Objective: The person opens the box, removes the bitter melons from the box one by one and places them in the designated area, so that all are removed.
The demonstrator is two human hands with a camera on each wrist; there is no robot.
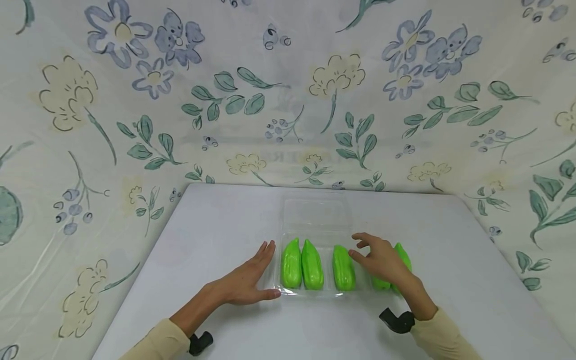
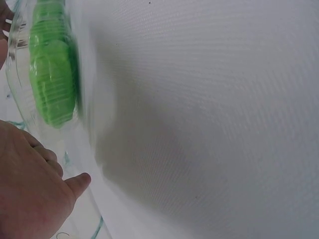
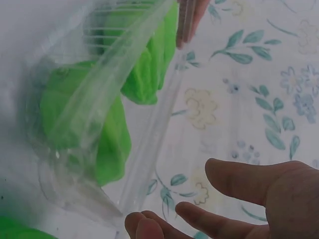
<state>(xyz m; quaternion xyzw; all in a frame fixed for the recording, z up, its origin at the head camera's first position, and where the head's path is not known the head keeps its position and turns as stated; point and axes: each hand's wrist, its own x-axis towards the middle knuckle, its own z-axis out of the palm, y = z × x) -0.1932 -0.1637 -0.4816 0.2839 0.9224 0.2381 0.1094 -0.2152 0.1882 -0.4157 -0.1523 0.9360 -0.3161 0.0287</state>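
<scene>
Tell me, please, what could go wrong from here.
The right hand might knock the rightmost piece in the clear container leftward, into the gap beside it. The loose green pieces, partly hidden beneath that hand, could be nudged away. The container may slide if bumped, despite the left hand at its edge.

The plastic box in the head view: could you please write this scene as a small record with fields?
Box: clear plastic, on white table
Lid: open, on box's far side
Inside: three green vegetables
Right of box: at least one more vegetable, partly hidden
Left grip: spread at box's left side
Right grip: near box's right side, holding nothing
</scene>
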